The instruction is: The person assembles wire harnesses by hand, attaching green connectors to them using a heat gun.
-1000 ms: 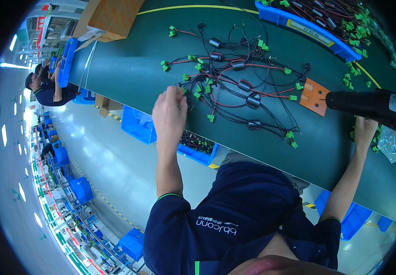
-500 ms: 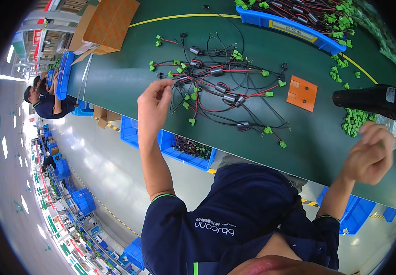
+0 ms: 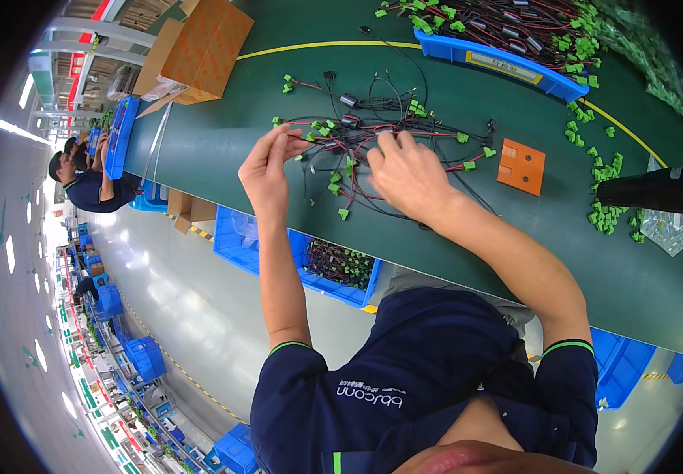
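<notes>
Both hands work at a tangle of thin black and red wires tipped with small green plastic connectors point(image 3: 373, 150), which lies spread on the dark green bench point(image 3: 199, 150) just in front of the person; the left hand point(image 3: 266, 170) is raised a little off the surface with thumb and fingertips pinched on one wire end, apparently to draw a single lead clear of the knot; the right hand point(image 3: 409, 170) lies knuckles-up over the middle of the bundle, its fingers curled down into the wires, seemingly pinning them so the rest does not drag along. An orange square plate point(image 3: 521, 166) sits just to the right of the tangle, within easy reach; loose green connectors point(image 3: 606, 213) are scattered further right beside a black cylindrical tool point(image 3: 649, 189); a long blue plastic tray point(image 3: 499, 59) heaped with more such wires stands at the far edge.
</notes>
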Demonstrator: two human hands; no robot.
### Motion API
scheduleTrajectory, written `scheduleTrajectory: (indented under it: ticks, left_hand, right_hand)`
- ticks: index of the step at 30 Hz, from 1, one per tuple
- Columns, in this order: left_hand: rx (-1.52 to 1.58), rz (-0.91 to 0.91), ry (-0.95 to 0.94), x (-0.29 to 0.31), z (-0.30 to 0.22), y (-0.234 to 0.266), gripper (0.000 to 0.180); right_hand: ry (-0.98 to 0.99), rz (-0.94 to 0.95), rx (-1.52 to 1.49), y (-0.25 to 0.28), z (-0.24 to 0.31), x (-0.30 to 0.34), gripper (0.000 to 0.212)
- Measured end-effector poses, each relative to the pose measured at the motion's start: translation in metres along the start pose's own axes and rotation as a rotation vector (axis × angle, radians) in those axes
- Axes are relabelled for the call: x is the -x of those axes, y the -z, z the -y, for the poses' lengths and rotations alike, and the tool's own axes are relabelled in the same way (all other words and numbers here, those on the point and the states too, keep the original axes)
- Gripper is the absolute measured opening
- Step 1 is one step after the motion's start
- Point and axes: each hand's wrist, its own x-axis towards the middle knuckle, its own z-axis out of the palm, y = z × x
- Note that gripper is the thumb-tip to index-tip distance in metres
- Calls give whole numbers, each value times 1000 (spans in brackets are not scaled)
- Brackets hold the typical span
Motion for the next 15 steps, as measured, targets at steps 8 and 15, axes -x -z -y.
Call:
scheduleTrajectory:
  ticks: [8, 15]
  left_hand:
    - [292, 87, 9, -14, 14, 9, 16]
    - [309, -207, -323, -35, -43, 12, 11]
  right_hand:
    - [-27, -42, 103, -1, -15, 7, 22]
    - [-55, -46, 15, 1, -27, 17, 25]
